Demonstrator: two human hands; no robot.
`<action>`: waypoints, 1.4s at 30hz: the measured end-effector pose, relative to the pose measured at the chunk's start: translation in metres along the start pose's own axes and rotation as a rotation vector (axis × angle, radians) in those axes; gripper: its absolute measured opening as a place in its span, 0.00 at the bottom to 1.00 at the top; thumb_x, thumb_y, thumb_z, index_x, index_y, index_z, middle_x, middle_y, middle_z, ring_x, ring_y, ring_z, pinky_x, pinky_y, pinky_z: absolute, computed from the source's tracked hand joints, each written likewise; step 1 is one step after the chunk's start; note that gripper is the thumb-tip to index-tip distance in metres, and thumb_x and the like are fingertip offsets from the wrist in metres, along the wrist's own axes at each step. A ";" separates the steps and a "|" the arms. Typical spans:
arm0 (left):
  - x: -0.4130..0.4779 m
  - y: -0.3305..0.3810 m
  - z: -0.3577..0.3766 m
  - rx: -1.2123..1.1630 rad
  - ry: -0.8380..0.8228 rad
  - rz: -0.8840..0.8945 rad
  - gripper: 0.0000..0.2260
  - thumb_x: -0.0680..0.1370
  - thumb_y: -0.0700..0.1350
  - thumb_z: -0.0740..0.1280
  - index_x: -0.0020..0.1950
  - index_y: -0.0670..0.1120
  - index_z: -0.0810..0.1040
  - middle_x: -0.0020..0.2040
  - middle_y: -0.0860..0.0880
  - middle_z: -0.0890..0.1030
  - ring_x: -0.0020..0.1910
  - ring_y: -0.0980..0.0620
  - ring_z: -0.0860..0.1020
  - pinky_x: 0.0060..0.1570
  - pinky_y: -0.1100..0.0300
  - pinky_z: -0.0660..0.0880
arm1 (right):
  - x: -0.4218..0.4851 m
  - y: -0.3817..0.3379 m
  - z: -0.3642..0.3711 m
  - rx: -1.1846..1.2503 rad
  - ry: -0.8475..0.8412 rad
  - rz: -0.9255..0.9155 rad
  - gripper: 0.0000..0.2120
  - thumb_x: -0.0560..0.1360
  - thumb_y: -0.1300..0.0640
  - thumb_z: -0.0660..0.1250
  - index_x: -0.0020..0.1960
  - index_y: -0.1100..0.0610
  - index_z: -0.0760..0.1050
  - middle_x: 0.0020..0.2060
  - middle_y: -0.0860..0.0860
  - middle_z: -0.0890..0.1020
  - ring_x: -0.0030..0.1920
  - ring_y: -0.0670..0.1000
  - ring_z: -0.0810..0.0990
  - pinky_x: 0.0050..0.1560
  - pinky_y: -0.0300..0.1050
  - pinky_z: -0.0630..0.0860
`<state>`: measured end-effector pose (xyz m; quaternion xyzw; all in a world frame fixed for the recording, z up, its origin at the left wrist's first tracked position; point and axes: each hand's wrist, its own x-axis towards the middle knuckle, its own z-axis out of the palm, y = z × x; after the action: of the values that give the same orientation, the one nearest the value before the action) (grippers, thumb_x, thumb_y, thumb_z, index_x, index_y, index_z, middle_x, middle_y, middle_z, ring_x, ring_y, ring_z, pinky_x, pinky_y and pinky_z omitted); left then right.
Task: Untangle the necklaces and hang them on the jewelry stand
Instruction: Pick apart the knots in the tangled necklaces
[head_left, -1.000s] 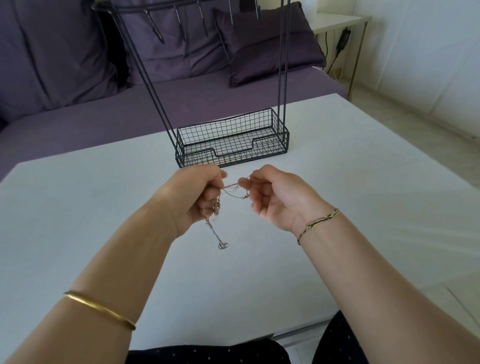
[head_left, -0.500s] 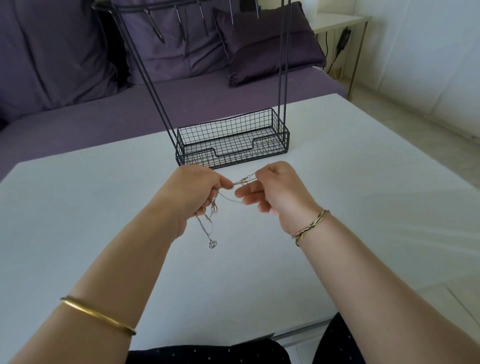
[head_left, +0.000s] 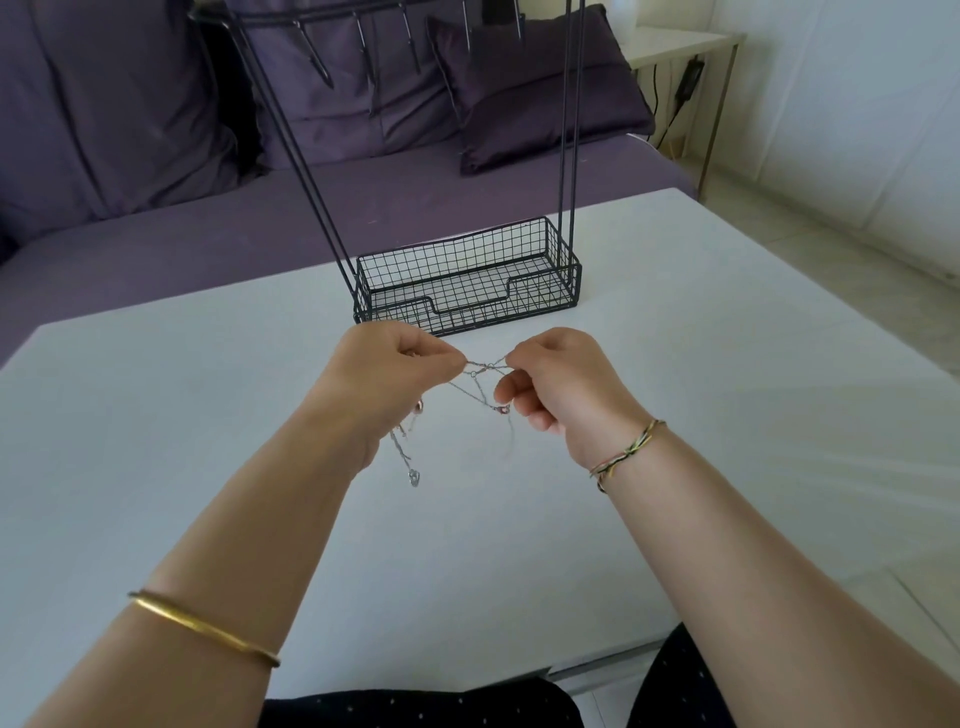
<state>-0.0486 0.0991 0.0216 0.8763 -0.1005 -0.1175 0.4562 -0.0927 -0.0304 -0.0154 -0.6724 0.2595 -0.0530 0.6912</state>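
Item: tangled thin silver-coloured chain necklaces, at centre frame, held in the air above the white rectangular table. A short stretch of chain with a small ring runs taut between the two hands. Further strands drop below it. One strand ends in a small clasp just beside the right fingers. Another hangs under the left hand and ends in a small silver pendant close to the tabletop; whether it touches cannot be told.

Left hand: centre frame, fingers curled, thumb and forefinger pinched together on the chain. Plain gold bangle on the forearm, lower left.

Right hand: right of centre, thumb and forefinger clamped on the other end of the taut stretch, remaining fingers curled beneath. Braided multicoloured thread bracelet at the wrist.

Item: black wire jewelry stand, upper centre, just beyond the hands. It has a rectangular mesh basket base on the table, thin upright rods rising to the top edge, and a row of hooks along the top bar. No chain hangs on it.

Surroundings: purple upholstered sofa across the upper left, with a purple cushion at upper centre. Small white side table at upper right. Dark dotted garment along the bottom edge.
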 end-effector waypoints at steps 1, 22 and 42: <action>0.000 0.000 0.000 -0.011 0.009 0.000 0.03 0.74 0.45 0.71 0.44 0.46 0.82 0.36 0.52 0.74 0.31 0.55 0.68 0.32 0.63 0.65 | 0.000 0.000 0.000 -0.010 -0.006 0.007 0.05 0.75 0.64 0.59 0.41 0.58 0.67 0.19 0.49 0.76 0.19 0.46 0.66 0.24 0.36 0.60; 0.003 -0.001 0.006 0.011 0.145 0.053 0.05 0.78 0.44 0.64 0.48 0.44 0.78 0.32 0.53 0.69 0.24 0.58 0.66 0.27 0.65 0.65 | -0.002 -0.002 0.001 -0.014 -0.095 0.110 0.03 0.75 0.61 0.60 0.46 0.58 0.72 0.22 0.51 0.74 0.17 0.47 0.62 0.25 0.34 0.60; 0.003 0.002 0.007 -0.033 0.204 0.046 0.04 0.80 0.46 0.58 0.49 0.48 0.71 0.33 0.52 0.71 0.27 0.55 0.67 0.28 0.61 0.65 | -0.005 -0.004 0.002 0.061 -0.243 0.069 0.07 0.72 0.59 0.70 0.37 0.52 0.74 0.20 0.46 0.60 0.24 0.47 0.55 0.31 0.40 0.59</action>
<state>-0.0479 0.0918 0.0190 0.8737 -0.0717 -0.0190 0.4808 -0.0953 -0.0269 -0.0105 -0.6431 0.1951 0.0450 0.7392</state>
